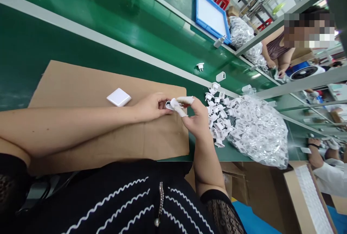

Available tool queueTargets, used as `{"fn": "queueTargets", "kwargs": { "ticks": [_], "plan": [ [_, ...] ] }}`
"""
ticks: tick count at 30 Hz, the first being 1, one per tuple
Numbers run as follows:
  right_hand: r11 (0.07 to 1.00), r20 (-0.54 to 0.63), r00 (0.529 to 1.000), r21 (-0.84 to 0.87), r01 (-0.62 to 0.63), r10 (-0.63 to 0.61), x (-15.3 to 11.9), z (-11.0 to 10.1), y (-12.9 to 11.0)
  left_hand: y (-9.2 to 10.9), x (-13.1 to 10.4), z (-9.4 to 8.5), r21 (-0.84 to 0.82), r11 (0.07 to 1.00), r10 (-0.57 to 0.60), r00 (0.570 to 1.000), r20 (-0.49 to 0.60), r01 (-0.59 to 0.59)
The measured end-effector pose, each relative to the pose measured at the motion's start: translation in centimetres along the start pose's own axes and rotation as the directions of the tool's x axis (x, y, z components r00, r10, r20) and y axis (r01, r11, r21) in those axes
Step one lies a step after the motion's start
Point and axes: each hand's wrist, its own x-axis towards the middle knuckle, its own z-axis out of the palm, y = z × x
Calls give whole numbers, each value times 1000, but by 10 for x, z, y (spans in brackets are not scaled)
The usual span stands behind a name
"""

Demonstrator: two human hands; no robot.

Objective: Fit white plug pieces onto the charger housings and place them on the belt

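Over the right part of the cardboard sheet [121, 140], my left hand [154, 107] has its fingers closed round a small white plastic housing [169, 105]. My right hand [193, 115], with white coverings on its thumb and a finger, meets the housing from the right. Its fingertips pinch together at the open end; a small part between them is mostly hidden. A white square-shaped piece [119, 97] lies on the cardboard beyond my left forearm. Loose white plug pieces [219, 118] are piled on the green table right of my right hand.
A clear plastic bag [260, 129] full of white parts sits at the right. White housings [220, 76] and a plug piece [200, 66] lie on the green belt. Past it are a blue tray [213, 15] and a person [279, 50]. Another person's hands [316, 147] are at far right.
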Motion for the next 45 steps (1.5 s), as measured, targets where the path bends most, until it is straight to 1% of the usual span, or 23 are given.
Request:
{"fn": "queueTargets", "kwargs": {
  "ticks": [2, 3, 6, 8, 12, 17, 19, 22, 25, 27, 28, 30, 32, 33, 34, 35, 36, 37, 39, 40, 41, 43, 45],
  "plan": [
    [992, 54, 998, -114, 45, -39, 0, 3, 4, 0, 0, 0, 8, 1000, 25, 1000, -3, -25],
    [986, 59, 997, -156, 53, -44, 0, 4, 6, 0, 0, 0, 17, 1000, 27, 1000, -3, -27],
    [975, 18, 997, -207, 76, -73, 0, 7, 11, 2, 0, 0, 37, 999, 15, 1000, -2, -15],
    [970, 17, 994, -221, 105, -104, 0, 8, 12, 3, 0, 0, 49, 999, 15, 1000, 3, -15],
    [940, 97, 987, -305, 152, -128, 0, 8, 7, 2, 1, -1, 67, 997, 25, 1000, 2, -25],
    [858, 162, 976, -471, 206, -145, 7, 9, -4, -1, -1, 0, 61, 997, 47, 999, -2, -47],
    [853, 162, 980, -490, 180, -114, 11, 9, -7, 0, -3, 1, 65, 996, 57, 998, -8, -56],
    [872, 131, 991, -484, 78, -15, 14, 10, -11, 2, -7, 1, 99, 991, 93, 996, -12, -92],
    [868, 68, 993, -493, -54, 100, 11, 16, -15, 3, -11, 3, 263, 959, 113, 994, -6, -107],
    [881, 26, 986, -454, -135, 165, 8, 20, -13, 2, -14, 5, 400, 912, 105, 994, -10, -93],
    [905, 15, 982, -389, -170, 191, 7, 21, -11, 2, -15, 6, 453, 888, 104, 994, -15, -86],
    [965, 48, 973, -146, -216, 225, 7, 19, -1, 6, -15, 6, 510, 857, 99, 995, -18, -76],
    [970, 94, 975, 121, -213, 202, 10, 11, 14, 14, -12, 1, 505, 861, 63, 998, 19, -64],
    [963, 76, 979, 181, -198, 187, 11, 5, 23, 20, -7, -3, 484, 873, 30, 998, 55, -53],
    [969, 18, 983, 160, -186, 185, 13, -2, 31, 26, -1, -9, 462, 886, -8, 996, 90, -34],
    [978, -73, 976, 57, -201, 205, 15, -10, 39, 31, 8, -16, 446, 895, -44, 993, 112, -11],
    [960, -170, 955, -98, -261, 242, 16, -18, 46, 36, 19, -24, 441, 898, -70, 991, 116, 12],
    [898, -253, 923, -261, -355, 292, 17, -25, 52, 38, 33, -33, 445, 895, -84, 992, 91, 35],
    [691, -340, 849, -494, -528, 405, 16, -36, 61, 37, 64, -55, 484, 871, -81, 996, -39, 89],
    [607, -350, 820, -553, -572, 454, 15, -39, 64, 34, 81, -66, 510, 851, -71, 990, -124, 125],
    [556, -351, 800, -582, -593, 486, 14, -41, 67, 29, 99, -78, 540, 825, -63, 976, -209, 169],
    [533, -360, 787, -588, -608, 501, 13, -42, 71, 18, 130, -102, 585, 765, -64, 934, -350, 272],
    [544, -391, 774, -555, -630, 498, 13, -41, 74, 7, 154, -123, 587, 724, -108, 899, -424, 363]
  ]
}}
